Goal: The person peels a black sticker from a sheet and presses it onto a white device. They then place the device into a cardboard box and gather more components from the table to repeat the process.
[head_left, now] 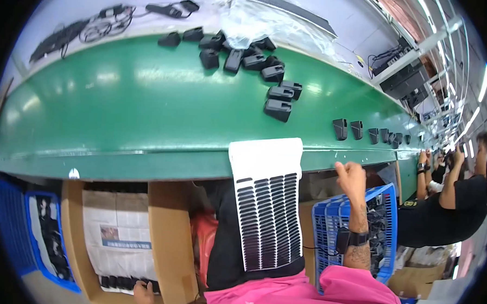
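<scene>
My left hand point(144, 295) is low in an open cardboard box point(166, 230), its fingers closed at the end of a row of black plastic parts point(121, 283). A dark piece shows at its fingertips. Raised just off the bench's front edge, my right hand point(352, 179) has its fingers curled with the thumb against them; anything in that pinch is too small to make out. Between my hands a white sheet of black strip-shaped labels point(270, 221) lies across my lap, its bare upper end resting over the green bench's point(148, 104) edge.
Black plastic housings point(278, 110) lie grouped mid-bench, with more point(340, 129) in a line to the right. Clear plastic film point(243, 27) is behind them. A blue crate point(327, 226) of black parts is by my right arm. Newspaper point(118, 217) covers the box's contents. A co-worker point(442, 209) is at right.
</scene>
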Motion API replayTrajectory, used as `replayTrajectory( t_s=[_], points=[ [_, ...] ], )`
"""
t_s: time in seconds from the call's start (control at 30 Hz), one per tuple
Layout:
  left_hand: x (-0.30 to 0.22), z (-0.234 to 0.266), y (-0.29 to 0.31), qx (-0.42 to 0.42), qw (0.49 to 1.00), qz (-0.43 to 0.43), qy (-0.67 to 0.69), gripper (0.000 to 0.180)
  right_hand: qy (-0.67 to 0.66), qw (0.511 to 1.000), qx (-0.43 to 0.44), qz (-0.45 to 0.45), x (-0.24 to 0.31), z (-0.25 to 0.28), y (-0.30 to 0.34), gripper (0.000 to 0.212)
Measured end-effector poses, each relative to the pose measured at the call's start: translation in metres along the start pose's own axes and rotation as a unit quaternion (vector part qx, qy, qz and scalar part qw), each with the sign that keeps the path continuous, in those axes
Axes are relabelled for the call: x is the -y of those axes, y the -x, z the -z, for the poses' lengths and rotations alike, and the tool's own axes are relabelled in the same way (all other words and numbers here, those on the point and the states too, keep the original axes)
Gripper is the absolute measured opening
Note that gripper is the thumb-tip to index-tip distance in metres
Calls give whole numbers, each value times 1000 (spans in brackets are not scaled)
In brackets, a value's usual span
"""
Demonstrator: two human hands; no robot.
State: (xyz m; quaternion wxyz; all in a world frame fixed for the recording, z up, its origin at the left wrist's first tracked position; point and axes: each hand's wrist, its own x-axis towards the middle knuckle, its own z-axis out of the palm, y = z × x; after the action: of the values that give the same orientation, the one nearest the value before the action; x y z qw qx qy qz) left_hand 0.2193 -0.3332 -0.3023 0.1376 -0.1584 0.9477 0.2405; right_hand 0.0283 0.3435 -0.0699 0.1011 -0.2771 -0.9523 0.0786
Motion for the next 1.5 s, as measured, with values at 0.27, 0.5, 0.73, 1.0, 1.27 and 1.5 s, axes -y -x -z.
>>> replayTrajectory(
  t_s=[0.27,0.5,0.73,1.0,1.27,1.5],
  points=[
    [-261,104,-75,-123,949,-275,95,15,-176,962,32,205,164,-25,-79,42],
    [-463,133,-71,-172,823,-531,105,59,-142,947,130,256,186,30,-74,43],
    [-528,107,-121,-111,803,-574,115,60,-469,805,280,231,162,62,-11,35],
    [-521,171,-421,-201,851,-339,347,63,-344,918,-89,176,95,3,23,34],
    [-594,133,-499,-140,908,-308,247,56,-330,933,-25,143,80,-23,57,39],
    [-654,103,-452,-105,850,-405,319,38,-383,917,-34,109,76,-19,33,31]
  ],
)
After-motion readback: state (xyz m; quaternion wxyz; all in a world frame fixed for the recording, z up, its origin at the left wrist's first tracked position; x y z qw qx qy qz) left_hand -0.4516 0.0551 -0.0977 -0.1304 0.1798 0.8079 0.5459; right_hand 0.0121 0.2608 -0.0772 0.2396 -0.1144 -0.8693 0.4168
